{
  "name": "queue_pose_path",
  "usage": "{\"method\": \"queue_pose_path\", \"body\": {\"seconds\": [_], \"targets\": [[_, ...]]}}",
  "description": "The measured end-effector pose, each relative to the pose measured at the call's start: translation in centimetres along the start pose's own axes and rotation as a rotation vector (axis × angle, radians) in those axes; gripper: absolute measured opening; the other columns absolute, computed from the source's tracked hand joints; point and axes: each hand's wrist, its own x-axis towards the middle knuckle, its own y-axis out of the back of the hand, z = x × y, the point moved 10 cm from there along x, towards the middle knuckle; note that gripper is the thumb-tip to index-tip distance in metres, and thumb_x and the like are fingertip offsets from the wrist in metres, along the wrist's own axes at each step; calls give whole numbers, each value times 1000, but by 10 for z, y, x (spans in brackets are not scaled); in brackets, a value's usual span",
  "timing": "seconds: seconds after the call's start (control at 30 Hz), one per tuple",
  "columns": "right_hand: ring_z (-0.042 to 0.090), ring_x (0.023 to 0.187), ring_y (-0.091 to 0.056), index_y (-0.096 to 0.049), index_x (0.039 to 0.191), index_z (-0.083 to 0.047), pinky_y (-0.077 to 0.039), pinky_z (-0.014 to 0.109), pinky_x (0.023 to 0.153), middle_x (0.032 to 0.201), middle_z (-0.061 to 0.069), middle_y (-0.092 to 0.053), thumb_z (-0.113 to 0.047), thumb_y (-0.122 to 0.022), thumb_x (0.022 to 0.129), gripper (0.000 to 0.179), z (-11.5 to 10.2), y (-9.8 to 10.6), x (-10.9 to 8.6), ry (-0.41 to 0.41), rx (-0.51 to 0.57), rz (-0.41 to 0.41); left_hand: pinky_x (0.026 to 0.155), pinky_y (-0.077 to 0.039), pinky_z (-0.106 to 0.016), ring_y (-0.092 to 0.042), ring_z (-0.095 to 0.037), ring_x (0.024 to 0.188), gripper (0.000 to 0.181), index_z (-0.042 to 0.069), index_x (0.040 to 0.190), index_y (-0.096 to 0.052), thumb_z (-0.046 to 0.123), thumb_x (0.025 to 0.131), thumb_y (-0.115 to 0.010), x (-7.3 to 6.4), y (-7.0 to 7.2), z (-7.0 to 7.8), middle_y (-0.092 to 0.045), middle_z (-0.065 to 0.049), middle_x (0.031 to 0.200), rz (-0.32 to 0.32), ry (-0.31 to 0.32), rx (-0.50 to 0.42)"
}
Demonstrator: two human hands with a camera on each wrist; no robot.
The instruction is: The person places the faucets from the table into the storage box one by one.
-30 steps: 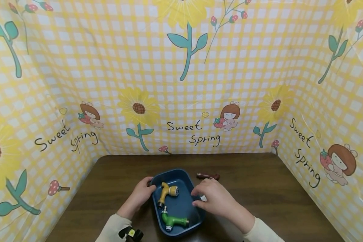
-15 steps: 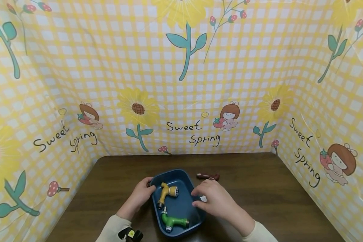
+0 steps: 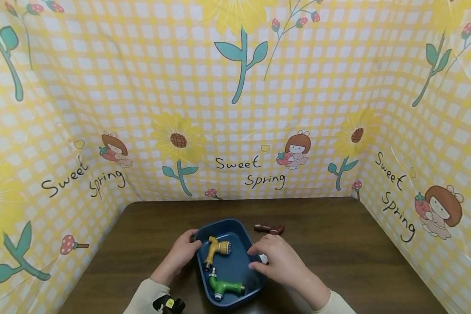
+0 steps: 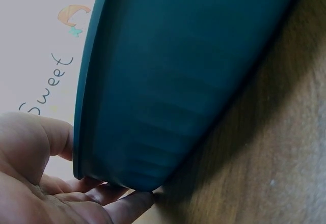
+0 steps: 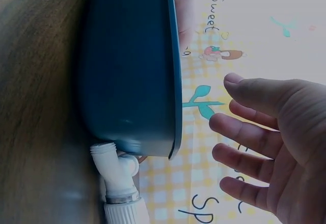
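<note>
A blue plastic basin (image 3: 231, 264) stands on the table, holding a yellow tap (image 3: 213, 252) and a green tap (image 3: 222, 285). At its left side my left hand (image 3: 182, 249) grips the rim, thumb on top and fingers against the outer wall (image 4: 153, 91). My right hand (image 3: 278, 260) hovers by the right rim; in the right wrist view its fingers (image 5: 247, 132) are spread apart, loosely bent, and hold nothing. Below that hand a white plastic tap (image 5: 119, 178) lies on the table close to the basin, mostly hidden in the head view.
Behind the right hand, a dark red tap (image 3: 267, 228) lies on the brown wooden table (image 3: 329, 231). A yellow checked cloth (image 3: 235, 122) with printed flowers rises around the table's back and sides.
</note>
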Motion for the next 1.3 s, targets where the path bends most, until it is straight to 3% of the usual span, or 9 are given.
{"method": "queue_pose_path", "body": {"seconds": [0.2,0.43,0.57,0.83,1.07,1.3], "targets": [[6,99,-58,-76,107,-26,-53,34,88,101,-14,-71,-37,-81,87,24,3,7,-1,-6,-5,36,97,-52,-46,-59,-27,115,46,-4,142,-51,12,99,-54,0,-2,-2,-59,-23,138,-7,13,1],[7,103,-58,-76,109,-28,-51,40,94,105,-17,-71,-40,-79,88,24,16,9,-2,-82,9,19,97,-52,-46,-60,-28,117,46,-4,142,-50,13,100,-54,0,-3,-3,-59,-23,138,-6,18,9],[8,104,-60,-77,108,-27,-51,43,96,104,-16,-72,-38,-80,88,23,21,11,-2,-76,16,37,96,-53,-45,-60,-28,116,46,-4,143,-50,12,100,-54,0,-3,-4,-60,-23,137,-4,20,11],[7,94,-59,-77,104,-27,-52,34,83,98,-16,-72,-35,-84,85,22,36,20,1,-96,-11,97,99,-52,-48,-58,-29,117,47,-3,144,-49,14,100,-54,1,-1,-3,-57,-24,140,-10,28,-1],[11,99,-63,-77,106,-26,-54,37,85,103,-11,-74,-34,-83,85,23,48,25,0,-126,8,95,96,-53,-47,-59,-27,113,46,-4,142,-51,14,100,-55,-1,0,1,-59,-22,137,-13,26,16],[8,100,-63,-76,104,-27,-54,39,87,102,-16,-73,-30,-85,84,22,61,27,-1,-159,2,122,98,-52,-48,-58,-29,116,46,-4,143,-50,14,100,-54,0,-2,-2,-58,-23,138,-9,34,18]]}}
